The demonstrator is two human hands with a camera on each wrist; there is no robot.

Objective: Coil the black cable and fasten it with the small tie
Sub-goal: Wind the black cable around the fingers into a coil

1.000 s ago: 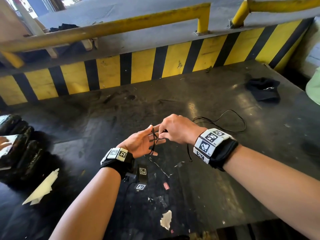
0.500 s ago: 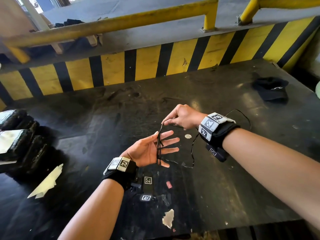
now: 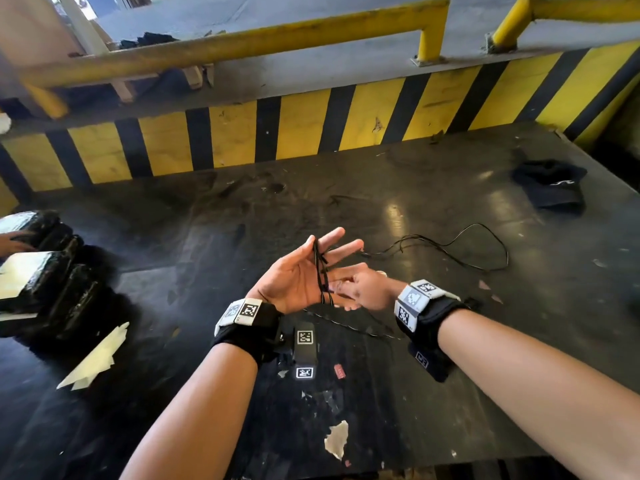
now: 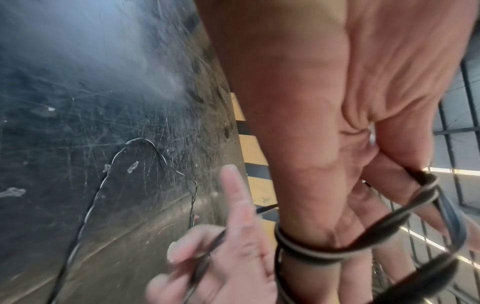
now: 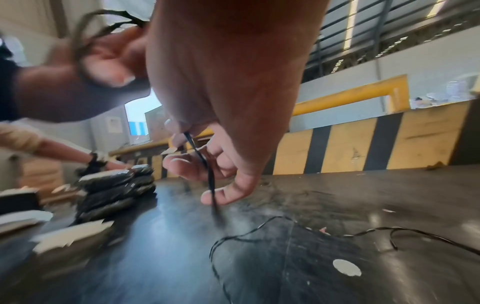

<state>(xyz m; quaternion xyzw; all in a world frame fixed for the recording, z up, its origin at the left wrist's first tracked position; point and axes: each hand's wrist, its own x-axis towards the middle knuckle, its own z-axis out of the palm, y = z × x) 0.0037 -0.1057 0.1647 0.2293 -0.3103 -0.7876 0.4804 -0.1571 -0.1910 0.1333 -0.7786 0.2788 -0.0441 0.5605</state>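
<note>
My left hand (image 3: 298,277) is held palm up above the table with its fingers straight. Several turns of the thin black cable (image 3: 322,271) run across the palm, from the notch beside the thumb to the little-finger edge; the left wrist view shows these loops (image 4: 389,226) close up. My right hand (image 3: 363,289) is just right of and below the left palm and pinches the cable (image 5: 210,181) between thumb and fingers. The loose rest of the cable (image 3: 467,244) lies in a loop on the table to the right. I cannot make out the small tie.
The black scratched table (image 3: 207,237) ends at a yellow-and-black striped barrier (image 3: 311,133). A black cap (image 3: 550,183) lies at the far right. Stacked black packets (image 3: 52,282) and another person's hand (image 3: 14,242) are at the left, with a white paper scrap (image 3: 93,358) nearby.
My right hand has come down from above the left fingertips to below the left palm, taking the cable round it. The left hand has risen and tilted its fingers upward.
</note>
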